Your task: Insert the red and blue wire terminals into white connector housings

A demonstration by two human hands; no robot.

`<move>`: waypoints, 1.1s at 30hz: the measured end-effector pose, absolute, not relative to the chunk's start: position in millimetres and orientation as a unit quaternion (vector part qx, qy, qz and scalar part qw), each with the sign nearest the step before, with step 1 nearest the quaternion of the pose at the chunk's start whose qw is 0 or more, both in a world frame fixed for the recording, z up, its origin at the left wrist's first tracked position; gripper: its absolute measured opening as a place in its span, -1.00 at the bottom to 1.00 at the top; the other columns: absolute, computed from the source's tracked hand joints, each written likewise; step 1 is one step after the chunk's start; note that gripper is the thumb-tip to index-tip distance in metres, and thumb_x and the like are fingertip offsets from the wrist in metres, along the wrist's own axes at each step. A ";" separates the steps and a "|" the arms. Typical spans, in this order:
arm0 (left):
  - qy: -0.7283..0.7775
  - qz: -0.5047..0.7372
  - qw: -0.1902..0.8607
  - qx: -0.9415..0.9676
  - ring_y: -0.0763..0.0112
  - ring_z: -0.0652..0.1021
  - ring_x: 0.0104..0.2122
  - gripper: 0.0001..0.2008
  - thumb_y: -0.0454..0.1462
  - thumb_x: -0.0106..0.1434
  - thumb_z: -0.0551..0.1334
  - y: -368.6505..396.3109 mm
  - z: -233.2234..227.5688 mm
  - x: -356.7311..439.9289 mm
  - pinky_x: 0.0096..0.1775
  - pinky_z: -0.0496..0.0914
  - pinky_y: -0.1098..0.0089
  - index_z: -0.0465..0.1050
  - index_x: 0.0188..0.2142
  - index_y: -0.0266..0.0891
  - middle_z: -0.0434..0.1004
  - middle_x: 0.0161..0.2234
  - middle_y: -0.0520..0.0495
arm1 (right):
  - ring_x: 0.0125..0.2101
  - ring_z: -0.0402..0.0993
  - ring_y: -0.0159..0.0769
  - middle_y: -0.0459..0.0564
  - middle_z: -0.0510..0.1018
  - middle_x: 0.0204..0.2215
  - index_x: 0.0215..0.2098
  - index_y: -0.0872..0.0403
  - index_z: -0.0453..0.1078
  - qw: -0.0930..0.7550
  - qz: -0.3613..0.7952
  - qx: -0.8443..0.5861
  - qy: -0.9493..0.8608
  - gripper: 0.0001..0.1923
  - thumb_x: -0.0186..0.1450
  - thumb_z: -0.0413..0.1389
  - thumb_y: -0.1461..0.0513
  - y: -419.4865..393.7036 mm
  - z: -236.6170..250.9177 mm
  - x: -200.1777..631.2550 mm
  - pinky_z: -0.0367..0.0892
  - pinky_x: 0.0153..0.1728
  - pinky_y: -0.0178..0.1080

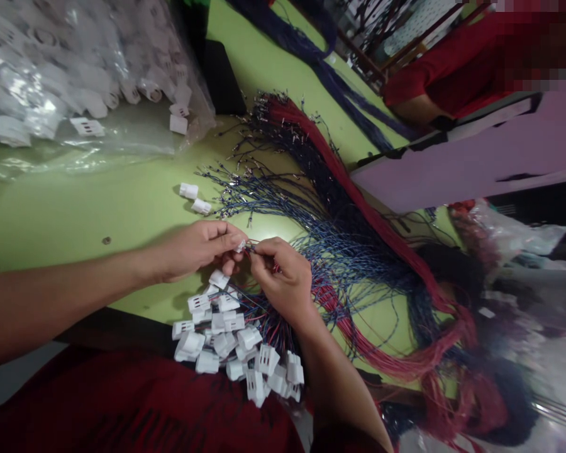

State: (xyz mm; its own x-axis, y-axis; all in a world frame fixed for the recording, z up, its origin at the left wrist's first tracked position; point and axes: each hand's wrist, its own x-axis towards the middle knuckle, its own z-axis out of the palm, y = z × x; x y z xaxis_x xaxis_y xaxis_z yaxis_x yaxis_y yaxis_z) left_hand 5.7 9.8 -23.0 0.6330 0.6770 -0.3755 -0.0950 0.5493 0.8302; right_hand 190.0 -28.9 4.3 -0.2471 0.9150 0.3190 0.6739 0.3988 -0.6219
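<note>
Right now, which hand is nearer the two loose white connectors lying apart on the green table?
Left. The left hand sits just below the two loose white connectors, with a gap of bare green table between. The right hand is farther off, down to their right, beside the wires.

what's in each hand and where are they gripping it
The left hand pinches a white connector by its body, at the fingertips. The right hand pinches a wire near its tip, at the connector.
</note>
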 end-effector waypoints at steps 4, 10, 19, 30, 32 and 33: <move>0.378 0.217 0.779 0.450 0.50 0.37 -0.60 -0.68 -0.02 0.31 0.18 9.6 -18.1 5.7 -0.55 0.16 0.46 0.39 -0.25 -0.26 0.47 -0.57 0.03 | -0.54 0.35 -0.42 -0.11 0.52 -0.49 -0.40 0.04 0.40 0.331 0.189 -0.527 -0.760 -0.86 0.27 0.08 0.36 -30.3 3.0 189.8 0.27 -0.45 -0.30; 0.385 0.208 0.774 0.457 0.53 0.36 -0.64 -0.74 -0.10 0.35 0.13 8.8 -12.1 5.5 -0.57 0.16 0.49 0.37 -0.29 -0.26 0.45 -0.61 0.06 | -0.53 0.33 -0.41 -0.11 0.50 -0.51 -0.43 0.03 0.41 0.306 0.171 -0.531 -0.771 -0.84 0.25 0.06 0.37 -31.0 3.1 190.1 0.25 -0.46 -0.31; 0.376 0.227 0.778 0.450 0.58 0.35 -0.66 -0.72 -0.10 0.36 0.13 6.0 -17.4 7.1 -0.59 0.15 0.53 0.37 -0.36 -0.26 0.42 -0.64 0.08 | -0.54 0.33 -0.41 -0.11 0.48 -0.54 -0.48 0.02 0.38 0.291 0.178 -0.541 -0.769 -0.82 0.24 0.07 0.36 -29.2 -0.7 185.9 0.24 -0.47 -0.30; 0.367 0.244 0.772 0.459 0.57 0.35 -0.66 -0.87 -0.25 0.36 0.11 7.8 -10.3 10.1 -0.61 0.21 0.54 0.37 -0.23 -0.26 0.41 -0.62 0.12 | -0.41 0.47 -0.39 -0.10 0.58 -0.42 -0.35 0.02 0.49 0.372 0.346 -0.566 -0.649 -0.93 0.27 0.16 0.25 -29.8 5.8 186.0 0.37 -0.33 -0.30; 0.367 0.246 0.773 0.455 0.56 0.36 -0.66 -0.87 -0.25 0.36 0.11 7.5 -11.3 10.3 -0.62 0.20 0.54 0.37 -0.23 -0.26 0.41 -0.62 0.12 | -0.40 0.47 -0.38 -0.10 0.57 -0.42 -0.37 0.02 0.48 0.371 0.355 -0.566 -0.645 -0.93 0.27 0.15 0.25 -28.8 5.9 186.1 0.36 -0.33 -0.29; 0.368 0.248 0.774 0.452 0.56 0.36 -0.66 -0.88 -0.25 0.36 0.12 7.3 -11.9 10.6 -0.62 0.20 0.54 0.37 -0.24 -0.25 0.40 -0.62 0.12 | -0.39 0.47 -0.37 -0.10 0.56 -0.42 -0.39 0.02 0.46 0.368 0.350 -0.567 -0.649 -0.92 0.27 0.15 0.26 -28.2 5.9 186.5 0.36 -0.33 -0.28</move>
State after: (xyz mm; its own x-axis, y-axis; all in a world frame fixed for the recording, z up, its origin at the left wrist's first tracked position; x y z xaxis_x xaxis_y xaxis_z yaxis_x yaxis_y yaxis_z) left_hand 10.6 7.3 -11.9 0.6064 0.7167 -0.3445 -0.0522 0.4682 0.8821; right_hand 186.5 -28.2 5.9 -0.0870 0.9930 0.0803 0.4783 0.1123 -0.8710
